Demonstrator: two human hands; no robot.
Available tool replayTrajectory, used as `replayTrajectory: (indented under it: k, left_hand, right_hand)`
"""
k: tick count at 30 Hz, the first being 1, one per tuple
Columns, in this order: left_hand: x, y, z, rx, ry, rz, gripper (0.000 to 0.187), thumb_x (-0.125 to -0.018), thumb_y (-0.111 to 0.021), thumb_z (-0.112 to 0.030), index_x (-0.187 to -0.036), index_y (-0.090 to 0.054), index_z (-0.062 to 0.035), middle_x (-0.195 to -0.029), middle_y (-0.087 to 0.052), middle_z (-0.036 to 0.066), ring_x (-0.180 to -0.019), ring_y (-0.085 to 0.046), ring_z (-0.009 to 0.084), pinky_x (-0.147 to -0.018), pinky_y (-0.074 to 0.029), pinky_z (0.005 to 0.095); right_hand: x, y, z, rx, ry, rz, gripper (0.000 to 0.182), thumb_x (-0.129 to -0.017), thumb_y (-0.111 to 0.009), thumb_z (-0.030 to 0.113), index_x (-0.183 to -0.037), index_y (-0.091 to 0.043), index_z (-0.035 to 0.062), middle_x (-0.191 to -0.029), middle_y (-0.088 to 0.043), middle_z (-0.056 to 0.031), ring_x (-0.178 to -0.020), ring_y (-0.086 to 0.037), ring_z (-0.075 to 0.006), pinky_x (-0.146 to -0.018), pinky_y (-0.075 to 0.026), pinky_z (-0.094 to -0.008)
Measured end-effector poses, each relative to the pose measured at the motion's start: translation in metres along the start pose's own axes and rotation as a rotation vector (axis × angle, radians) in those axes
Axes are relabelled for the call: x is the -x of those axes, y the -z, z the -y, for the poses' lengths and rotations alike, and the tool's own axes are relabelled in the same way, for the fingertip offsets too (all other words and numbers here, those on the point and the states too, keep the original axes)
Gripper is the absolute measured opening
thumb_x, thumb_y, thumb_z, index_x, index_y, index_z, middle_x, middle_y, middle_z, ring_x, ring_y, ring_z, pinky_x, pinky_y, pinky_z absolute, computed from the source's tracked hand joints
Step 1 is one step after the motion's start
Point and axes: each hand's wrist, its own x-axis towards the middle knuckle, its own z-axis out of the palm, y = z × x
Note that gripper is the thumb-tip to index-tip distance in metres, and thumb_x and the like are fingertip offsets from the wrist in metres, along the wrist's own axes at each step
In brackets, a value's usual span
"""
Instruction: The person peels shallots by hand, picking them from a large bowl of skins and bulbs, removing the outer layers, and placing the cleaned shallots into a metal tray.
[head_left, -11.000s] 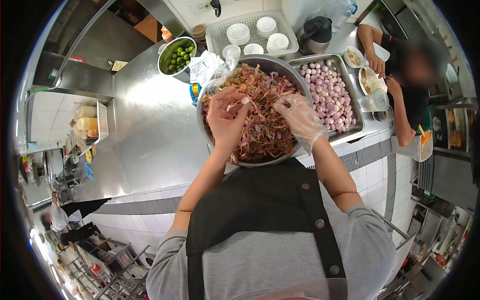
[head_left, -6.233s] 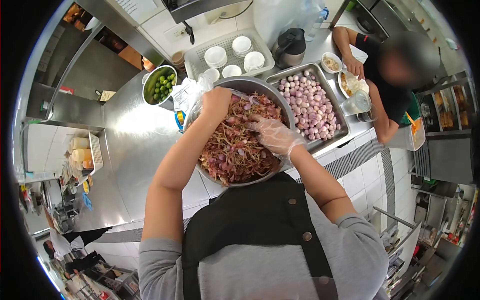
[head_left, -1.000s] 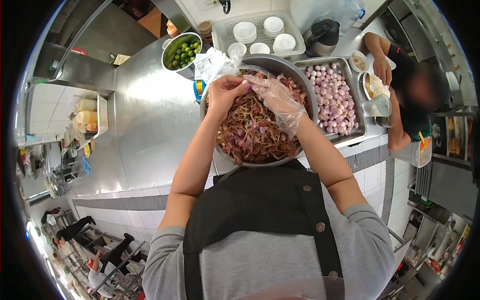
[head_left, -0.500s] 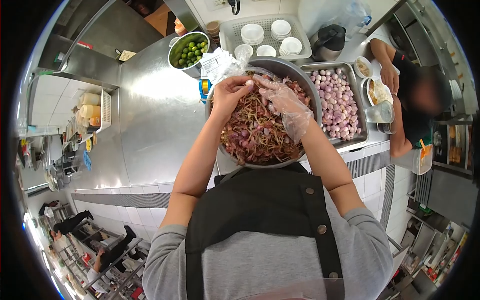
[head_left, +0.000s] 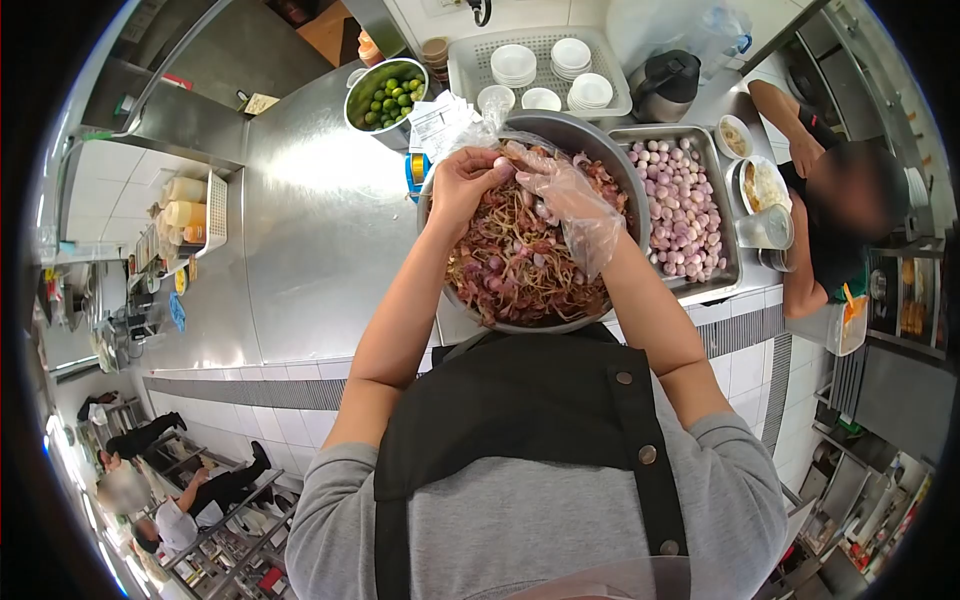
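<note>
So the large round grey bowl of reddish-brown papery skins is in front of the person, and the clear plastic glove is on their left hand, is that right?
Not quite: the head view shows the clear plastic glove on the right hand; the left hand is bare. The bowl of skins is indeed in front of the person.

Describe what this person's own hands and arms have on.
The left hand wears no glove. The right hand wears a loose, clear plastic glove, wrinkled at the wrist. Short, plain grey fabric sleeves end above both elbows.
</note>
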Motion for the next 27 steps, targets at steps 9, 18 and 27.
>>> replayTrajectory:
  k: [9, 18, 27]
  left_hand:
    - [0.0, 0.001, 0.001, 0.015, 0.159, -0.01, 0.029, -0.087, -0.077, -0.008, -0.108, -0.063, 0.0056, -0.099, -0.072, 0.011, -0.086, -0.071, 0.0162, -0.078, -0.059, 0.0259]
    - [-0.002, 0.005, 0.009, 0.019, 0.059, 0.048, 0.027, -0.089, -0.074, -0.006, -0.111, -0.063, 0.0067, -0.103, -0.071, 0.013, -0.09, -0.071, 0.0178, -0.085, -0.058, 0.0268]
    - [0.001, 0.001, 0.008, -0.019, 0.0, 0.014, 0.028, -0.088, -0.074, -0.003, -0.113, -0.063, 0.0049, -0.106, -0.069, 0.012, -0.098, -0.068, 0.0159, -0.088, -0.056, 0.0266]
  right_hand:
    - [-0.008, -0.002, -0.005, 0.095, 0.121, -0.039, 0.037, -0.1, -0.058, 0.019, -0.136, -0.063, 0.0151, -0.074, -0.053, 0.0037, -0.063, -0.046, -0.0066, -0.052, -0.036, -0.0212]
    - [-0.011, 0.016, -0.016, 0.017, 0.052, -0.084, 0.043, -0.099, -0.059, 0.021, -0.142, -0.057, 0.0187, -0.072, -0.053, 0.0018, -0.054, -0.044, -0.0071, -0.047, -0.036, -0.0226]
    - [-0.01, 0.008, -0.015, 0.015, 0.042, -0.037, 0.054, -0.097, -0.062, 0.021, -0.149, -0.047, 0.0147, -0.072, -0.056, 0.0016, -0.054, -0.045, -0.007, -0.047, -0.037, -0.0218]
